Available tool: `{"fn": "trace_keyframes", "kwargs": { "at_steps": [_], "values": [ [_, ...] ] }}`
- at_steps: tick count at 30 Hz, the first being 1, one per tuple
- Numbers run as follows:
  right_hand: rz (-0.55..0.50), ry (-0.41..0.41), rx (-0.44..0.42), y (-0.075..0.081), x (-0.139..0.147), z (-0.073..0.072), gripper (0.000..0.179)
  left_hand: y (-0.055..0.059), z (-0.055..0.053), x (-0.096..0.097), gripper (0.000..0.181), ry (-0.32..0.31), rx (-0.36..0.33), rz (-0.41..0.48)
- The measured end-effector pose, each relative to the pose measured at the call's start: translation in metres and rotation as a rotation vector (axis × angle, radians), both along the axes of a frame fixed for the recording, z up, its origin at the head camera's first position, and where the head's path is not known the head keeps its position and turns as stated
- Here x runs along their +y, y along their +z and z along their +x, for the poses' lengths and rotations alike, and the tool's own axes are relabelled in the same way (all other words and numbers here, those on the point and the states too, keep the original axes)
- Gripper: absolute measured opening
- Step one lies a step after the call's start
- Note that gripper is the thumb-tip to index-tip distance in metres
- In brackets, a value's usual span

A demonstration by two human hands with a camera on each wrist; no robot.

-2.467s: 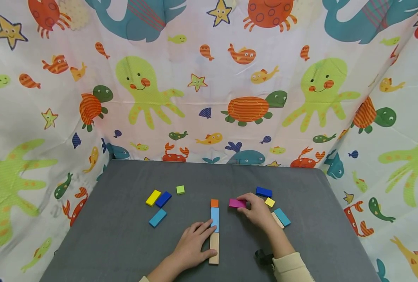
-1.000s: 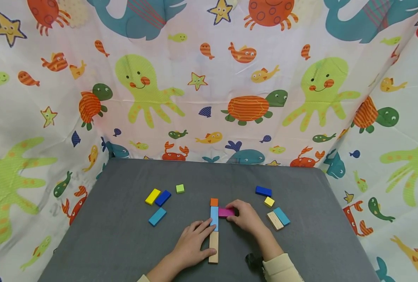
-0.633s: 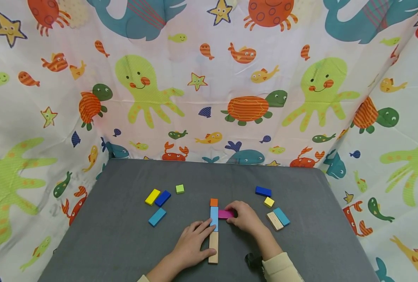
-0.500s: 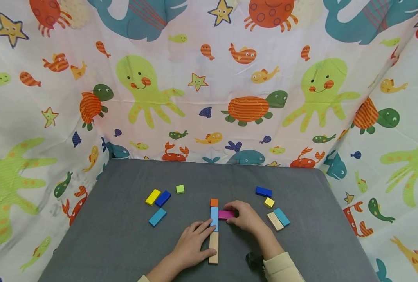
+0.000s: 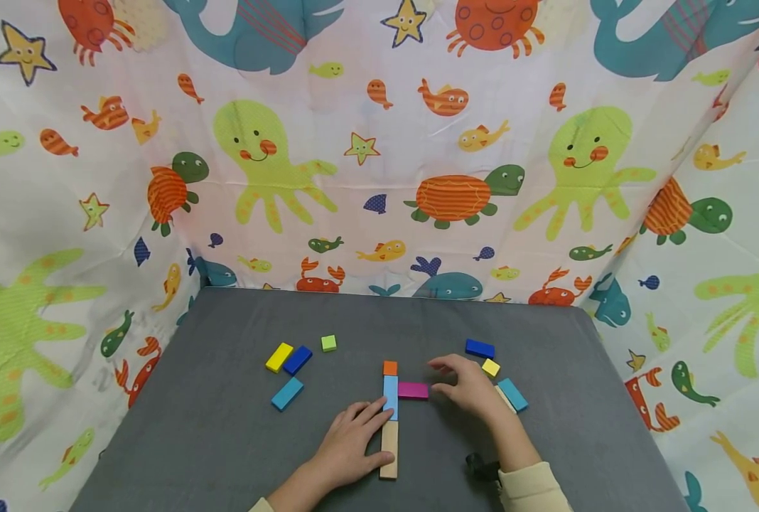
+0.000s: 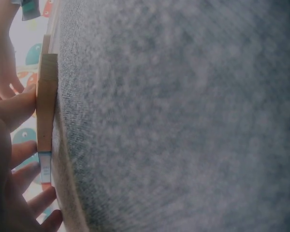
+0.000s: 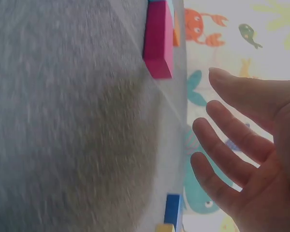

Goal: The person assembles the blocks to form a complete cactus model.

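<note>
A long natural-wood block (image 5: 389,448), a light-blue block (image 5: 389,387) and a small orange block (image 5: 389,368) lie end to end in a straight row. My left hand (image 5: 352,442) rests along this row, fingertips on the light-blue block and thumb on the wooden one. Against the light-blue block's right side lies a magenta block (image 5: 413,391), pointing sideways. My right hand (image 5: 467,386) hovers just right of it, holding nothing, fingers relaxed. The right wrist view shows the gap between those fingers and the magenta block (image 7: 158,41).
At left lie a yellow block (image 5: 279,358), a dark-blue block (image 5: 298,360), a turquoise block (image 5: 286,394) and a green cube (image 5: 329,343). Behind the right hand are a blue block (image 5: 480,348), a yellow cube (image 5: 491,368), a turquoise block (image 5: 513,395) and a partly hidden wooden one.
My right hand carried the magenta block left and toward me to the light-blue block's side, then let go and drew back right. The left hand has stayed put.
</note>
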State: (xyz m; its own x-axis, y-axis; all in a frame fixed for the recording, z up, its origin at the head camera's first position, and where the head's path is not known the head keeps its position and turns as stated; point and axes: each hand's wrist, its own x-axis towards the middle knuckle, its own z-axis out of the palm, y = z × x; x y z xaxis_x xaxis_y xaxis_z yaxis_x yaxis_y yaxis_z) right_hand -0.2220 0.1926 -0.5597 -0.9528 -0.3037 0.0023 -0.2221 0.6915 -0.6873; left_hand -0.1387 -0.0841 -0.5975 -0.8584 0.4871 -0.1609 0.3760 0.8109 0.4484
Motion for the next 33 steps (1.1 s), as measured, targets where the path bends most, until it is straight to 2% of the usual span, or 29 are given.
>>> {"fn": "trace_keyframes", "kwargs": {
  "at_steps": [6,10,24,29,33],
  "values": [
    [-0.007,0.006,0.065,0.005,0.019,0.004,0.039,-0.005,0.0,-0.001,0.075,-0.014,0.022,0.02],
    [-0.005,-0.009,0.11,0.007,0.031,0.008,0.039,-0.001,0.001,0.0,0.075,-0.019,0.009,0.003],
    [-0.01,-0.101,0.135,0.009,0.072,0.019,0.041,0.002,0.001,0.0,0.075,-0.006,-0.005,-0.007],
    [0.009,-0.145,0.101,0.009,0.092,0.023,0.044,0.002,0.001,0.0,0.075,-0.008,-0.005,-0.005],
    [0.023,-0.138,0.055,0.009,0.106,0.026,0.046,0.001,0.001,0.001,0.075,-0.004,-0.006,-0.009]
  ]
}}
